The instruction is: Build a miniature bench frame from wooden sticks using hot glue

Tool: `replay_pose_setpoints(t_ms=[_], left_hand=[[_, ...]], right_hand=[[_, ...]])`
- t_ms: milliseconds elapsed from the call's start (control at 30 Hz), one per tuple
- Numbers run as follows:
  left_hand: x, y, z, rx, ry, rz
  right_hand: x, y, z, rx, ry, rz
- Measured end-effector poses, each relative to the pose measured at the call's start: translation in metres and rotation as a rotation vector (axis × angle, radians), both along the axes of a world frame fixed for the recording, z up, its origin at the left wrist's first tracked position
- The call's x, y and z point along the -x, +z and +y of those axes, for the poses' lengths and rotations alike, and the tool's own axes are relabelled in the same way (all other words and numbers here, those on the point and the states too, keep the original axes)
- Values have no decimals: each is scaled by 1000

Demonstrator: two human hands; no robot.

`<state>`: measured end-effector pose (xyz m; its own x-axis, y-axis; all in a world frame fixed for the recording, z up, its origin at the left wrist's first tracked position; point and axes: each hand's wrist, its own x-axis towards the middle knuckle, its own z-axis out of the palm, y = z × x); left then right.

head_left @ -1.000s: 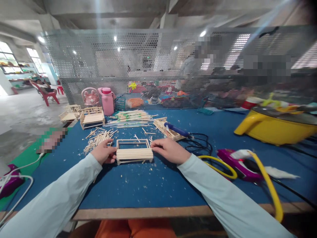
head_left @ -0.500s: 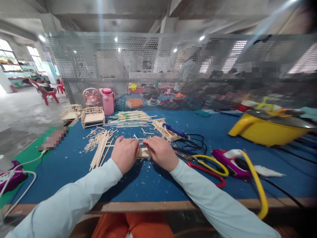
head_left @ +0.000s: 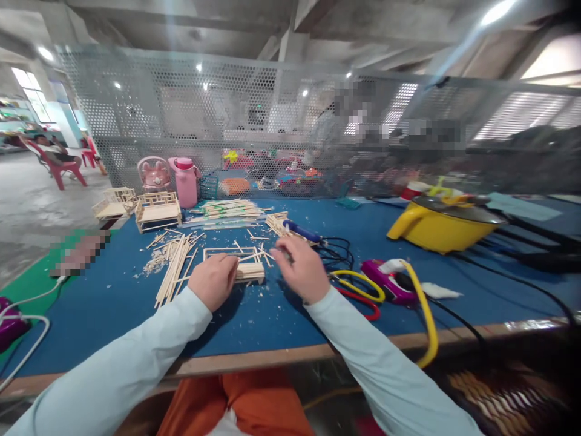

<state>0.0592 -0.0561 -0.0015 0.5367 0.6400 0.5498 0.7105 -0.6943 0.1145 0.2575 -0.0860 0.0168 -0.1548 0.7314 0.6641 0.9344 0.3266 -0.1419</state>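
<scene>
My left hand (head_left: 213, 281) is closed around the left end of a small frame built of thin wooden sticks (head_left: 249, 272), just above the blue table. Its slatted lower part and thin upper rail show to the right of my fingers. My right hand (head_left: 302, 269) is off the frame, fingers curved and apart, with nothing visible in them. Just beyond it lies a blue-handled tool (head_left: 303, 231) with a dark cord, resting on another stick piece (head_left: 276, 223). Loose sticks (head_left: 175, 272) lie in a pile left of my left hand.
Two finished-looking stick models (head_left: 158, 212) stand at the back left by a pink bottle (head_left: 185, 184). On the right are yellow and red handles (head_left: 363, 280), a purple power strip (head_left: 385, 283) and a yellow pan (head_left: 447, 227). A perforated metal screen (head_left: 181, 115) closes the back.
My right hand has let go of the stick frame and moved off to its right, fingers opening. My left hand keeps hold of the frame. The view has turned slightly right.
</scene>
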Motion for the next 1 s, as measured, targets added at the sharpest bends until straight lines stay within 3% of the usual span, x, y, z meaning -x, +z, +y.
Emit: replay_pose_setpoints(t_ms=[100, 200, 400, 600, 667, 767, 900, 1000], left_hand=[[6, 1, 2, -15, 5, -55], [7, 2, 4, 1, -20, -107], [6, -1, 4, 17, -87, -161], [8, 4, -3, 18, -217, -257], [7, 8, -9, 27, -297, -290], [1, 18, -21, 105, -413, -368], [-11, 35, -28, 336, -576, -331], [-17, 44, -22, 470, -625, -307]], right_hand=[[-16, -2, -10, 344, -331, -73], [-23, -9, -14, 564, -404, -176], [-21, -13, -16, 575, -382, -194], [-23, 12, -30, 436, -392, -87], [-23, 23, -36, 298, -338, 115], [-17, 34, -42, 168, -118, 611], [1, 42, -47, 214, 221, 1201], [12, 46, -49, 238, 391, 1447]])
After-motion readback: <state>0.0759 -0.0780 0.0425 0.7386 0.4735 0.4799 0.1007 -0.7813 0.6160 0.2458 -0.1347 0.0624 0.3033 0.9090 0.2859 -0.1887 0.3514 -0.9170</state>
